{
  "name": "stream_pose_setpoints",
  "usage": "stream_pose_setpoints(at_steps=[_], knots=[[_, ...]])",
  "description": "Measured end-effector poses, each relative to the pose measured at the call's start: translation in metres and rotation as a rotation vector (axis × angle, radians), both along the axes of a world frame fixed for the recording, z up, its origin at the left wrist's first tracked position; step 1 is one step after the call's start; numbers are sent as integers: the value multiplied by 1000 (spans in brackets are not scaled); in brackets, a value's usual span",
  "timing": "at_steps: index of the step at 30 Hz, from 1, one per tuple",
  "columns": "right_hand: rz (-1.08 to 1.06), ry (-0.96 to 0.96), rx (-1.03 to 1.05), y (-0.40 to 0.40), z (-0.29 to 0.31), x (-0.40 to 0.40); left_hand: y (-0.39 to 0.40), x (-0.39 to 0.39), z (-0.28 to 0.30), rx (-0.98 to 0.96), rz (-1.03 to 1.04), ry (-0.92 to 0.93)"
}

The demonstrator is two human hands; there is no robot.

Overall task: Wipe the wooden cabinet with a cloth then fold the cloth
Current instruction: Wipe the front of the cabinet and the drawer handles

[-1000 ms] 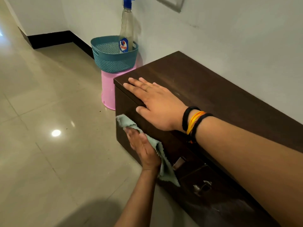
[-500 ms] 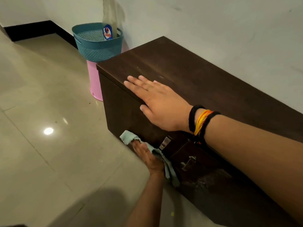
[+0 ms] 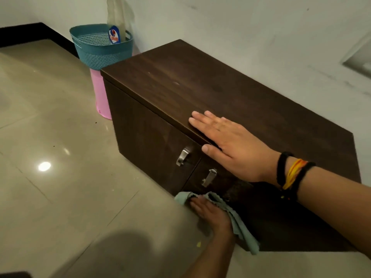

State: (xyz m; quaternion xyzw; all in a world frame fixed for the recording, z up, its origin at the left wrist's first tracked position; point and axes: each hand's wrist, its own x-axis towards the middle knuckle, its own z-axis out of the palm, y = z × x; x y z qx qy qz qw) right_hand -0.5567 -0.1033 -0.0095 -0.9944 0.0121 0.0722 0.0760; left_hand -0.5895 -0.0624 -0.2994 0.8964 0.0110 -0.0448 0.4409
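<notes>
A low dark wooden cabinet (image 3: 200, 91) stands against a white wall, with two metal handles (image 3: 182, 156) on its front doors. My right hand (image 3: 226, 143) lies flat on the top near the front edge, fingers spread, holding nothing; black and orange bands circle its wrist. My left hand (image 3: 210, 213) presses a pale blue-green cloth (image 3: 239, 223) against the bottom of the cabinet front, close to the floor, below the handles. Part of the cloth hangs down to the right of that hand.
A teal perforated basket (image 3: 100, 51) sits on a pink stool (image 3: 100, 97) at the cabinet's far left end, with a spray bottle (image 3: 116, 23) in it. Glossy beige floor tiles (image 3: 60, 157) spread out to the left. My shadow falls at the bottom.
My left hand has slid the cloth down the cabinet front and to the right, from near the top left corner to the bottom edge. My right hand stays flat on top.
</notes>
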Motion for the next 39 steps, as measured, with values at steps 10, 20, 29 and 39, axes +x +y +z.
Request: stream_pose_setpoints(at_steps=[10,20,29,39], knots=[[-56,-1,33,-20,-1,-84,-16,-42,38,-584,140,327],[-122,-37,73,-21,-3,-101,-12,-91,38,-525,-6,182],[-77,19,-4,-22,3,-95,-4,-80,91,-459,-359,-533],[-20,25,33,-39,10,-124,3,-12,70,-206,-436,-1146]])
